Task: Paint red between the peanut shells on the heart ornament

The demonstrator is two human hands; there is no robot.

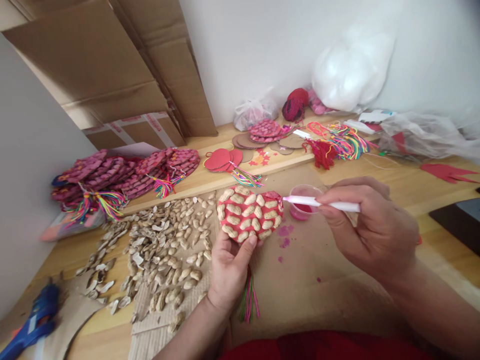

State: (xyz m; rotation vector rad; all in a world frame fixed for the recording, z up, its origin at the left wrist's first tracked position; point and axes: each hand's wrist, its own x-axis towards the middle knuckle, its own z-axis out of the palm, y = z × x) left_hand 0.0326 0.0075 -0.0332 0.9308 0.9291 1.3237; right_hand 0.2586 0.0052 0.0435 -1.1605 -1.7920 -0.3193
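Observation:
My left hand point(231, 267) grips the lower edge of a red heart-shaped ornament point(248, 212), its thumb lying on the front. Rows of peanut shells are stuck to the ornament, and one at its upper right is coloured pink. Green and pink tassel strands point(249, 300) hang below it. Between the thumb and fingers of my right hand point(365, 222) is a white-handled paintbrush point(330, 202), its pink tip at the ornament's upper right edge. A clear plastic cup point(305, 192) of pink paint stands behind the brush.
Loose peanut shells point(168, 250) spread across cardboard at the left. A blue glue gun point(39, 310) lies at the lower left. Stacked pink shell-covered ornaments point(123, 172) sit behind, left. Colourful tassels point(345, 140), red yarn point(295, 104) and plastic bags point(352, 70) line the back. Pink paint spots point(285, 235) mark the cardboard.

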